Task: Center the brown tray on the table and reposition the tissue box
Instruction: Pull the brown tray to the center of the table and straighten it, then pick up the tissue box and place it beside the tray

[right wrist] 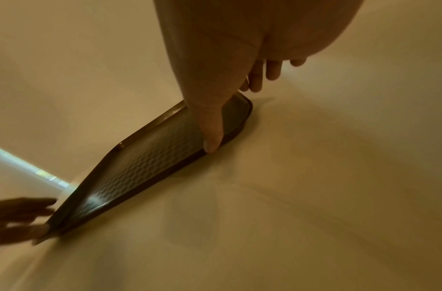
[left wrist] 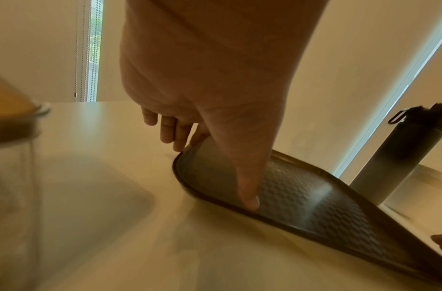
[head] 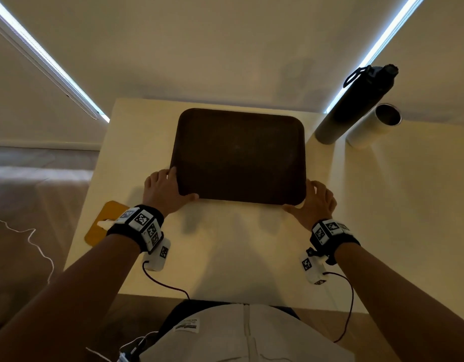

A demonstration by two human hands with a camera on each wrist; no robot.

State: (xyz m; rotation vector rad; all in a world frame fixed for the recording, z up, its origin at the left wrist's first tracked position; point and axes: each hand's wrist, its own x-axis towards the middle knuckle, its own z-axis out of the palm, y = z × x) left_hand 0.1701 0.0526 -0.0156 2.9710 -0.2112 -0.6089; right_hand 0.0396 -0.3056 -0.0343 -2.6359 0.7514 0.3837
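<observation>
The brown tray (head: pixel 238 158) was seen lying flat on the pale table (head: pixel 225 244), in the middle of the head view and toward the table's far edge. It was gripped at its two near corners. The step in hand was judged to be the centring of the tray. It would be best done with an even pull or push from both corners, so that the tray slides square and does not swing toward the dark bottle (head: pixel 356 105) and the metal cup (head: pixel 374 126) standing just beside its upper right corner.

The left hand (head: pixel 163 192) was clamped on the lower left corner: in the left wrist view the thumb was pressed down inside the tray, and the fingers (left wrist: pixel 170 132) were curled round the outside of the rim. The right hand (head: pixel 314 202) was set likewise on the lower right corner, thumb laid inside the rim, fingers (right wrist: pixel 272 69) wrapped behind the edge. Neither hand was spread; both were pinching the rim.

Whether the tray was lifted clear of the table could not be told. The tissue box (head: pixel 105 223), yellow, was left untouched at the lower left, partly hidden behind the left wrist, at the table's left edge.
</observation>
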